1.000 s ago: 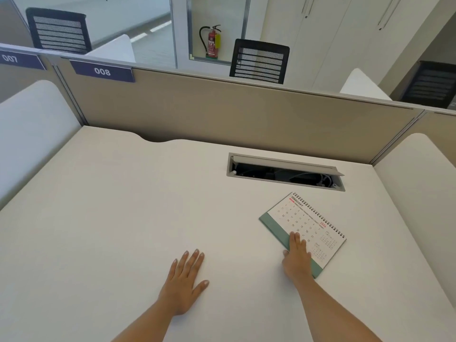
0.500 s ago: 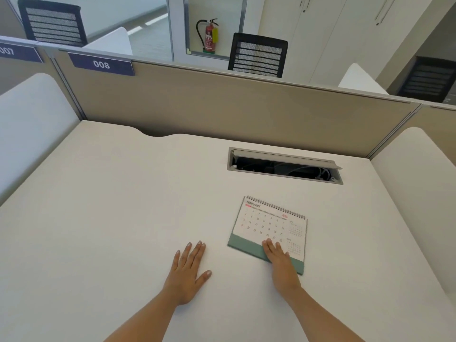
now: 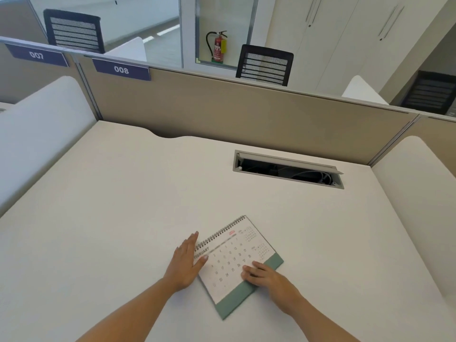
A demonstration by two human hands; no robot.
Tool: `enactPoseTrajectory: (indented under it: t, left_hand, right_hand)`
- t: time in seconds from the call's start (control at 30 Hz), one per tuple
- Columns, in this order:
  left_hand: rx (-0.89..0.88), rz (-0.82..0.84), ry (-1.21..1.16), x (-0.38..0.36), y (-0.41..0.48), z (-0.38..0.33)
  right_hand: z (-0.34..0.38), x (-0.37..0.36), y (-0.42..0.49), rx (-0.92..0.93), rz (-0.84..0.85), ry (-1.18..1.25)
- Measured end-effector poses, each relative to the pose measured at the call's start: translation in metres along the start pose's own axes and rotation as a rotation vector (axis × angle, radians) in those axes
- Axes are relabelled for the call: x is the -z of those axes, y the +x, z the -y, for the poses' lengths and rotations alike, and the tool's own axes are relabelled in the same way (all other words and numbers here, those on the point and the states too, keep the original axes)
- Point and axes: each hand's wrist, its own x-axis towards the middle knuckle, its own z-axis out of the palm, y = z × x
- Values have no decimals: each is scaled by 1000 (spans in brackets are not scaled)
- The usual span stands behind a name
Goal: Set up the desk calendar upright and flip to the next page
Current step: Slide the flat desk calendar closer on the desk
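A spiral-bound desk calendar (image 3: 234,257) lies flat on the white desk (image 3: 111,218), turned at an angle, its white February page up and a green base strip along its near edge. My left hand (image 3: 186,264) rests flat against the calendar's left corner by the spiral, thumb on the page. My right hand (image 3: 267,276) lies fingers-down on the lower right part of the page and the green strip. Neither hand grips the calendar.
An open cable slot (image 3: 287,170) with wires sits in the desk behind the calendar. Beige partitions (image 3: 234,107) close off the back, and white side panels (image 3: 37,124) flank the desk. Office chairs and a fire extinguisher (image 3: 218,46) stand beyond.
The calendar has slid left toward me and rotated counterclockwise under my right hand. My left hand has moved right from the bare desk to touch the calendar's left corner.
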Motion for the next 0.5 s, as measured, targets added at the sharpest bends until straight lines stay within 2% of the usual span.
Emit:
enactPoseTrajectory:
  t: [0.1,0.2,0.33,0.4,0.5]
  left_hand:
    - [79,25,-22,4,-9,1]
    - [124,54,-88,3,-18,-1]
    - [173,34,-203,5,-26,-7]
    - [205,49,-234,8,-27,-10]
    - [256,40,-258,14,-29,-12]
  right_hand:
    - [3,-3,3,-61,-56,56]
    - [20,-15,7,-218,-248,325]
    - [40,-40,15,-285,-527,459]
    - [44,-40,18,-431,-621,545]
    - [35,-25,25,-648,-628,618]
